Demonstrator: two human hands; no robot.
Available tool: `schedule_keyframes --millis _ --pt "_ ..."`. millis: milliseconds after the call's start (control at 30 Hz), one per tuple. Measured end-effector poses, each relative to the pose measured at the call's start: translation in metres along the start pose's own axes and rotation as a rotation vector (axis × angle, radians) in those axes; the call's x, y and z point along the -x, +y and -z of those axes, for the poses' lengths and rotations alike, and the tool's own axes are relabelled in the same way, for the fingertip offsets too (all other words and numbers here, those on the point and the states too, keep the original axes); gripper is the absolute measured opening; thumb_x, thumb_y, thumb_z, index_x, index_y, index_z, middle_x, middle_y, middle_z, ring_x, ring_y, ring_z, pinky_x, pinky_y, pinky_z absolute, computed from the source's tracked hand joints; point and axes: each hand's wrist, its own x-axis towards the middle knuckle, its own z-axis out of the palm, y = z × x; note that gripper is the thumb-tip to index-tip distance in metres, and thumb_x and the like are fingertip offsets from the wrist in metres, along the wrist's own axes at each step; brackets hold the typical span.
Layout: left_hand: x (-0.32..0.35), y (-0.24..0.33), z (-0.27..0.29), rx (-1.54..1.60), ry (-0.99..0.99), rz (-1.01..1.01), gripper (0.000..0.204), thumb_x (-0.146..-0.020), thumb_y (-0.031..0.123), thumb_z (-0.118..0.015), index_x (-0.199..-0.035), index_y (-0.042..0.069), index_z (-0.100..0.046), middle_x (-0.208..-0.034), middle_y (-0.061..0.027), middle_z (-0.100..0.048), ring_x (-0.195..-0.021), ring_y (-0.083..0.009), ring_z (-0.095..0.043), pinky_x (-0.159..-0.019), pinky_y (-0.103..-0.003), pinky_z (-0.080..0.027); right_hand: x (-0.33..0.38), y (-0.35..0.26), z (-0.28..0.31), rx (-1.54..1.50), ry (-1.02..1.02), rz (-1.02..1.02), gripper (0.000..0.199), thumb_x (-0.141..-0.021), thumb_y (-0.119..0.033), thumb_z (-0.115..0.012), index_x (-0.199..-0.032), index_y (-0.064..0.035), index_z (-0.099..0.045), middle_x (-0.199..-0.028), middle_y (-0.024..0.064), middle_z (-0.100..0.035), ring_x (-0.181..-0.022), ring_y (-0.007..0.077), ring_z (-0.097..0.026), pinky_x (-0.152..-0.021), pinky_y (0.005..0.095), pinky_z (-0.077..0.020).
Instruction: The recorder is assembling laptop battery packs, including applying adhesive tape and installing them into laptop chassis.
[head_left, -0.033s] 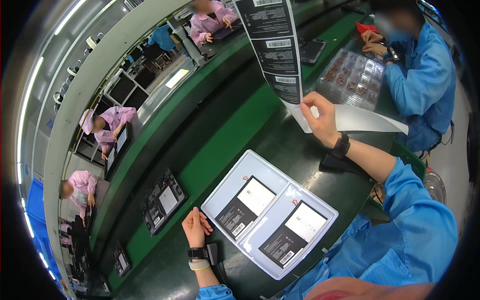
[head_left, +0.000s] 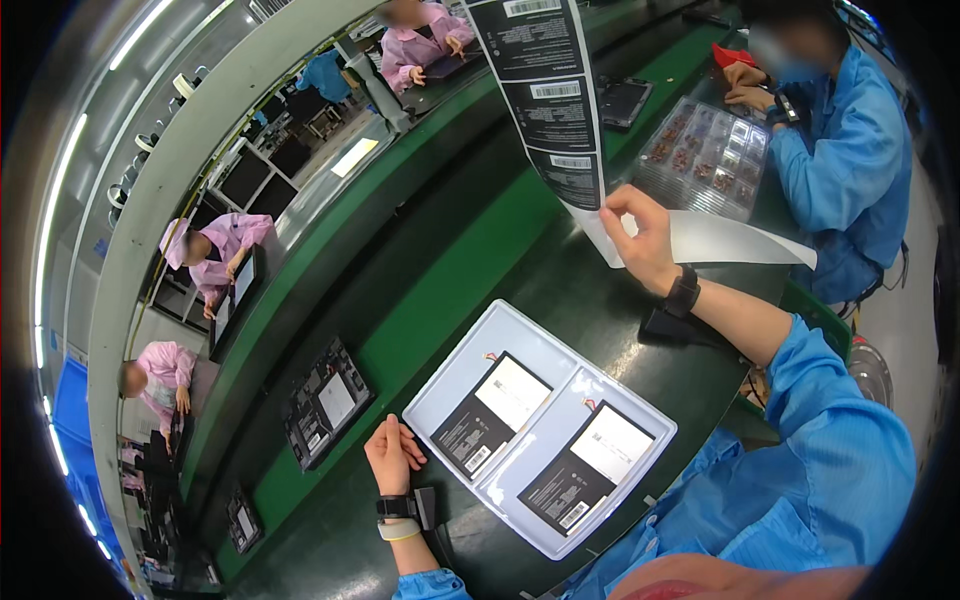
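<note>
My right hand (head_left: 640, 238) is raised over the bench, thumb and forefinger pinching the edge of a label strip (head_left: 560, 110). The strip bears black labels on white backing; part rises past the top of the view and a bare white length trails to the right. Below lies a pale tray (head_left: 500, 322) with two compartments, each holding a flat battery. Both the left battery (head_left: 492, 414) and the right battery (head_left: 588, 468) are part black label, part white surface, with small coloured leads. Beside the tray's left edge rests my left hand (head_left: 394, 452), its fingers curled, nothing visible in them.
An opened device (head_left: 328, 402) lies left on the green-and-black bench, a smaller one (head_left: 242, 520) nearer. A clear compartment box (head_left: 705, 155) with small parts stands at the far right, near a co-worker in blue (head_left: 850, 150). Other people in pink sit along the far line.
</note>
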Motion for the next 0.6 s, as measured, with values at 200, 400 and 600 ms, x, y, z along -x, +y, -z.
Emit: schedule_keyframes --millis 200,400,600 --pt "-0.0044 0.0003 -0.0010 0.013 -0.008 -0.003 0.046 -0.104 0.038 -0.049 -0.073 0.005 -0.056 -0.050 -0.0047 -0.055 -0.036 -0.0114 -0.052 -0.032 -0.020 -0.034 -0.0015 -0.0006 -0.0015 0.026 0.014 -0.018 0.006 -0.087 -0.001 -0.067 -0.085 0.0024 -0.062 -0.075 0.0064 -0.059 -0.067 0.0126 -0.056 -0.064 0.0264 -0.0465" --pt "-0.0033 0.0014 -0.0001 0.008 -0.015 0.004 0.046 -0.104 0.039 -0.049 -0.073 0.005 -0.056 -0.050 -0.0045 -0.055 -0.037 -0.0115 -0.052 -0.032 -0.020 -0.034 -0.0005 -0.0036 -0.0021 -0.019 0.023 -0.055 0.005 -0.088 -0.001 -0.064 -0.088 0.0021 -0.061 -0.079 0.0061 -0.060 -0.070 0.0125 -0.057 -0.068 0.0263 -0.0472" --pt "-0.0036 0.0019 0.0016 -0.001 -0.015 -0.004 0.046 -0.104 0.038 -0.049 -0.073 0.005 -0.056 -0.050 -0.0045 -0.055 -0.037 -0.0119 -0.053 -0.032 -0.020 -0.035 0.0016 0.0001 -0.0018 -0.081 -0.008 -0.037 0.003 -0.088 0.000 -0.063 -0.089 0.0017 -0.061 -0.080 0.0059 -0.060 -0.073 0.0126 -0.058 -0.071 0.0261 -0.0476"
